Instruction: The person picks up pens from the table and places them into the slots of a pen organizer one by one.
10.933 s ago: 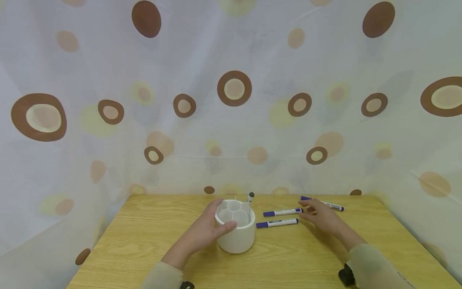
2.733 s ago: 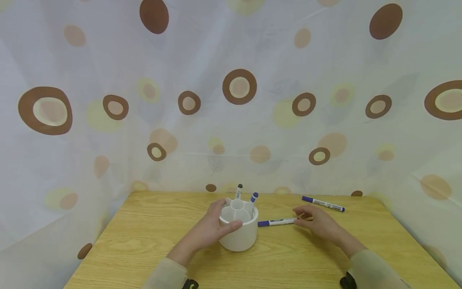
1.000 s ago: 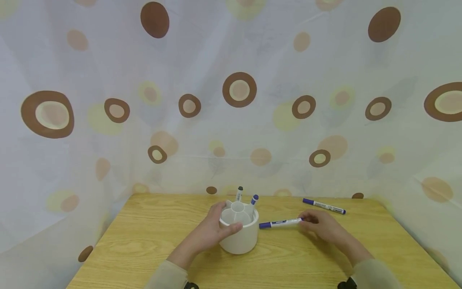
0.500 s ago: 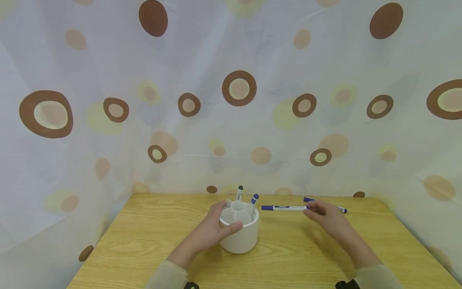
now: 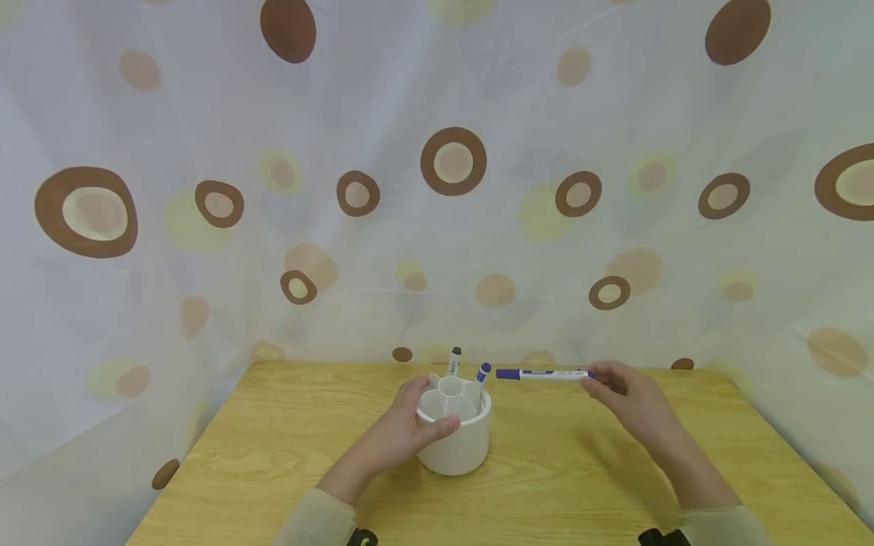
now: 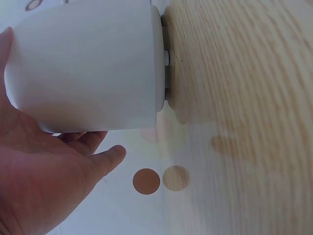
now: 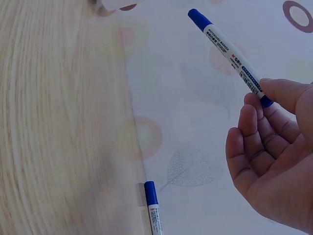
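My left hand (image 5: 396, 440) grips a round white pen holder (image 5: 456, 451) with several compartments, its thumb over the front rim. A marker with a dark end (image 5: 455, 362) and a blue-ended marker (image 5: 482, 373) stand in the holder's back and right compartments. To the right, my right hand (image 5: 635, 402) pinches a white whiteboard marker (image 5: 549, 374) by one end between thumb and fingers. That marker is raised above the table, its blue cap (image 7: 199, 19) pointing left toward the holder in the head view.
Another blue-capped marker (image 7: 153, 211) lies on the wooden table (image 5: 546, 485) near its back edge, mostly hidden behind my right hand in the head view. A patterned curtain (image 5: 382, 250) closes off the back and sides.
A blue marker from the table now stands in the holder. Within the last second my right hand has lifted another marker off the table. The left hand keeps its grip on the holder.
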Available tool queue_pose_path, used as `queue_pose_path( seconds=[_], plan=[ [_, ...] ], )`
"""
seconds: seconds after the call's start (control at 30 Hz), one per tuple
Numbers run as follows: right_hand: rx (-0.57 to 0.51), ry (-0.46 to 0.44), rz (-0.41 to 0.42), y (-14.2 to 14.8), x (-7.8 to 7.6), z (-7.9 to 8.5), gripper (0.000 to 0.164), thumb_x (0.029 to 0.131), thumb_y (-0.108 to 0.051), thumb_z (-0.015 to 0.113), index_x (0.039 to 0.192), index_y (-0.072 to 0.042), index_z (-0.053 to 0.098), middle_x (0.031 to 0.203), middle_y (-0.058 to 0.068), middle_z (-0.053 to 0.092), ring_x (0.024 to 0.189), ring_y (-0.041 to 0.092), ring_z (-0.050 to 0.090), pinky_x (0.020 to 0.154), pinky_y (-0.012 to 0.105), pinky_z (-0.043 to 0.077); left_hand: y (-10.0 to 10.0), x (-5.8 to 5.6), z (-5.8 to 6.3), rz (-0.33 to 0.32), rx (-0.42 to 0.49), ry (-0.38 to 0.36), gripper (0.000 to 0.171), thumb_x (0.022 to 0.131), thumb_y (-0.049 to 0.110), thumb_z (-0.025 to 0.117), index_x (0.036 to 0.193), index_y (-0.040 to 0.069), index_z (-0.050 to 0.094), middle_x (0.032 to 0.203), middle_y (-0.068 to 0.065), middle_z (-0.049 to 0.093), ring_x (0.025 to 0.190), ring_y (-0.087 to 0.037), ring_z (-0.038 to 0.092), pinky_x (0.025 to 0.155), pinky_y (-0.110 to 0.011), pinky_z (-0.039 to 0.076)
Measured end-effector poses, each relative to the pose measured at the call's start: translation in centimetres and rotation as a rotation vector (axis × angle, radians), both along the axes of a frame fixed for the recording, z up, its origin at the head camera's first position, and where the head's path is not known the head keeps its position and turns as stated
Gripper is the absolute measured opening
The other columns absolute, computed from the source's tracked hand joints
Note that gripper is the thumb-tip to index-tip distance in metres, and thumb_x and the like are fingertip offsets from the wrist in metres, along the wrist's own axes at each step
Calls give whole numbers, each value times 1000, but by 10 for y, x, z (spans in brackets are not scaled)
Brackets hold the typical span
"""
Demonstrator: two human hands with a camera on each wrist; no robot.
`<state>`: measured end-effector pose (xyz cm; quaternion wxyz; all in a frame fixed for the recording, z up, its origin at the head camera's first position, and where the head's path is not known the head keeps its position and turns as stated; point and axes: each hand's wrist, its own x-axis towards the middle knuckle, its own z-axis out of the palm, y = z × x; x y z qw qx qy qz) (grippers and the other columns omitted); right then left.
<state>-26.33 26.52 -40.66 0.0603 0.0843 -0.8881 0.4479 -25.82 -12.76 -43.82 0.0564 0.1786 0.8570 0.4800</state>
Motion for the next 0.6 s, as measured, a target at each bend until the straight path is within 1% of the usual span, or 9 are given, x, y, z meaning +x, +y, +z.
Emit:
queue_pose_path(
  seconds=[0.07, 0.23, 0.33, 0.6],
  plan=[
    [-4, 10, -9, -1, 2, 5, 48, 113, -41, 67, 142, -3, 66, 125, 7, 74, 117, 17, 68, 90, 20, 55, 0, 0, 1, 1, -1, -1, 101, 101, 61, 75, 169, 2, 28, 172, -24, 31, 150, -45, 45, 122, -68, 39],
    [-70, 29, -1, -3, 6, 15, 44, 113, -37, 67, 140, -2, 65, 120, 5, 75, 109, 7, 69, 89, 20, 55, 1, 0, 3, 4, -7, -2, 100, 101, 60, 75, 169, 2, 29, 171, -23, 32, 150, -45, 46, 122, -67, 40],
    [-97, 35, 17, -5, 9, 20, 42, 114, -35, 66, 140, -1, 64, 119, 4, 75, 107, 4, 69, 89, 19, 56, 1, 0, 3, 5, -8, -5, 101, 101, 61, 75, 169, 2, 28, 171, -23, 32, 150, -44, 46, 122, -67, 40],
    [-95, 30, 38, -12, 20, 34, 42, 114, -35, 66, 141, -3, 63, 120, 3, 75, 109, 4, 70, 90, 20, 56, 0, -1, 0, -1, -7, -6, 101, 101, 61, 74, 170, 3, 28, 172, -23, 32, 150, -44, 45, 121, -67, 41]
  ],
)
